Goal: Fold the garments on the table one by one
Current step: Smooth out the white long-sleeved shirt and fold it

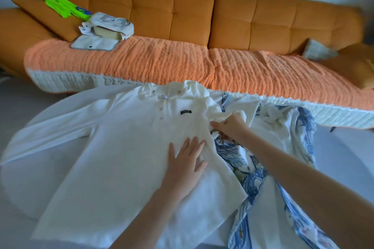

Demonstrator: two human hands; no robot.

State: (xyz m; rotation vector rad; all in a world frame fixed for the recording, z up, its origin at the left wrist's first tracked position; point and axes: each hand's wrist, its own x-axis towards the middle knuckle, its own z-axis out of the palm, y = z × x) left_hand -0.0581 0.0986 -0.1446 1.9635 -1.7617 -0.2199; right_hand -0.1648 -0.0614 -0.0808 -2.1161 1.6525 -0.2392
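Directly beneath hands [187, 159] [232, 125] — white shirt [125, 147]

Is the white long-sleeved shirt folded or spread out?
Mostly spread: the white long-sleeved shirt lies front up, one sleeve stretched out; the right hand grips its other side.

The white shirt [121, 137] is matt knit cloth with shiny snap buttons [161, 108]. The printed garment [253, 178] is thin, smooth cloth. The sofa cover [141, 60] is coarse, ribbed cloth.
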